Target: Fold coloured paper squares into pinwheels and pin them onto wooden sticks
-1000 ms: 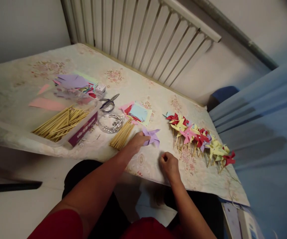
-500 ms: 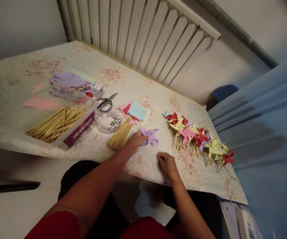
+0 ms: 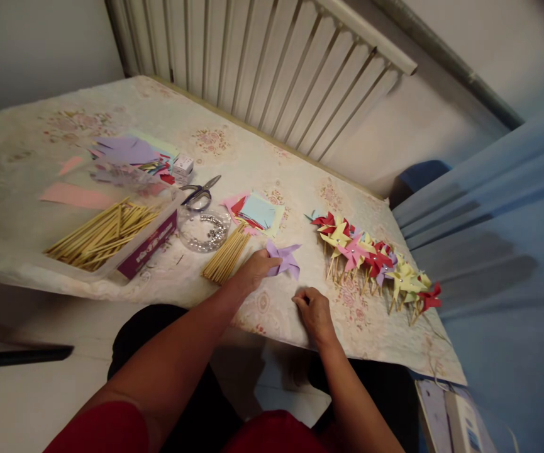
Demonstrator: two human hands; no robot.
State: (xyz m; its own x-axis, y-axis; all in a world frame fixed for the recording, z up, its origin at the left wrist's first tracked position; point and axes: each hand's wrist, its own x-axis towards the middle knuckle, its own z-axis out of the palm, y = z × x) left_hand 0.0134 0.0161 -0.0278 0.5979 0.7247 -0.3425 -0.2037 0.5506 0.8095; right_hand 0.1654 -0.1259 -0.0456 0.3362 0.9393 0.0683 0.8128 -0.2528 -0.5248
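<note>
I count one purple pinwheel [image 3: 283,258] lying flat on the table [image 3: 253,157], one loose bundle of sticks [image 3: 227,255] at its 9 o'clock, one round clear dish of beads [image 3: 204,229], one pair of scissors [image 3: 199,192] and one tray of sticks [image 3: 104,233] farther toward 9 o'clock. A row of finished pinwheels [image 3: 375,261] runs off at 3 o'clock; they overlap too much for an exact count. Since half a second ago little differs: my right hand [image 3: 313,311] has crept slightly toward the pinwheel. My left hand [image 3: 255,269] reaches forward, fingers pressed onto the pinwheel's near edge, pinning it down. My right hand rests on the table at the pinwheel's 5 o'clock, fingers curled together; I cannot tell whether it pinches anything.
</note>
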